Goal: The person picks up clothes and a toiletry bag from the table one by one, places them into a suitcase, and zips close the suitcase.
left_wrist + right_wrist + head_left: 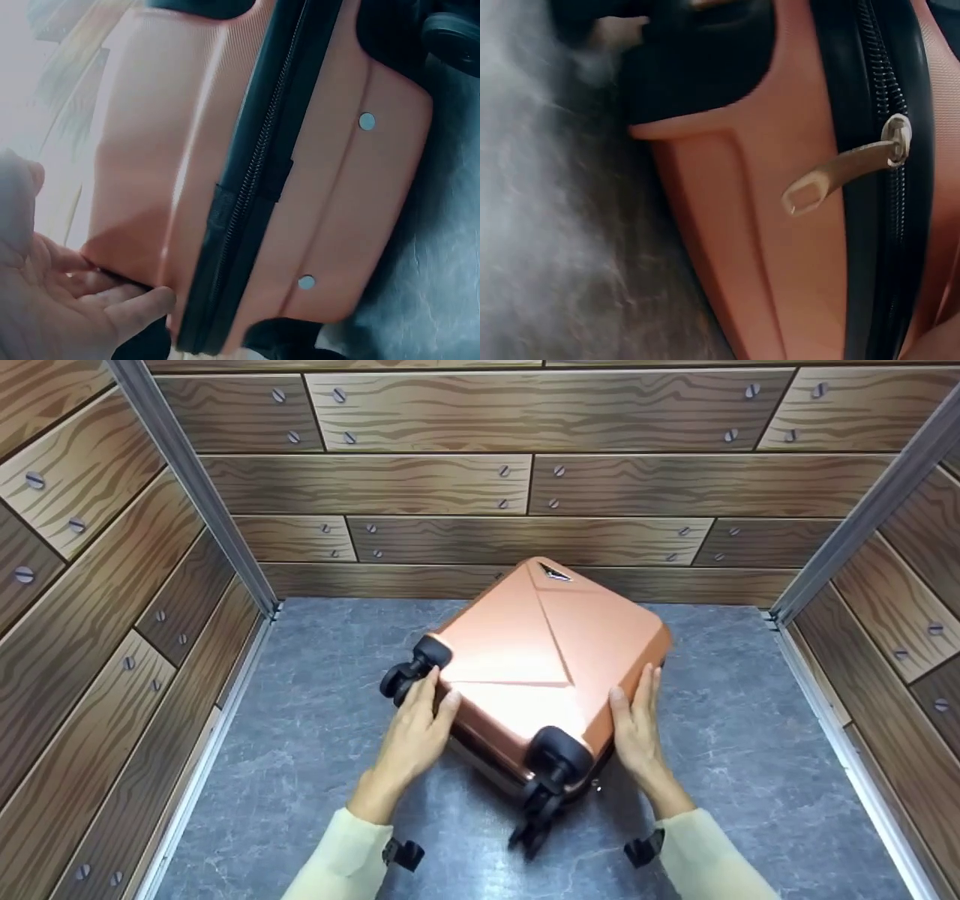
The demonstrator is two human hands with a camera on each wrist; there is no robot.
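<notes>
An orange-copper hard-shell suitcase (pixel 517 652) lies slantwise on the grey floor, its broad face up. Two of its black wheels show, a left wheel (pixel 409 669) and a front wheel (pixel 547 780), both on the end toward me. My left hand (pixel 417 727) touches the edge beside the left wheel, fingers extended and thumb apart. Against the right side rests my right hand (pixel 637 727), its fingers fairly straight. In the left wrist view a black zip (pixel 259 165) runs along the shell. A metal zip pull (pixel 806 193) hangs from the zip in the right wrist view.
Wood-patterned panels form the back wall (pixel 435 484), the left wall (pixel 112 660) and the right wall (pixel 892 607). Metal strips edge the grey marbled floor (pixel 285 780). The suitcase's far corner is close to the back wall.
</notes>
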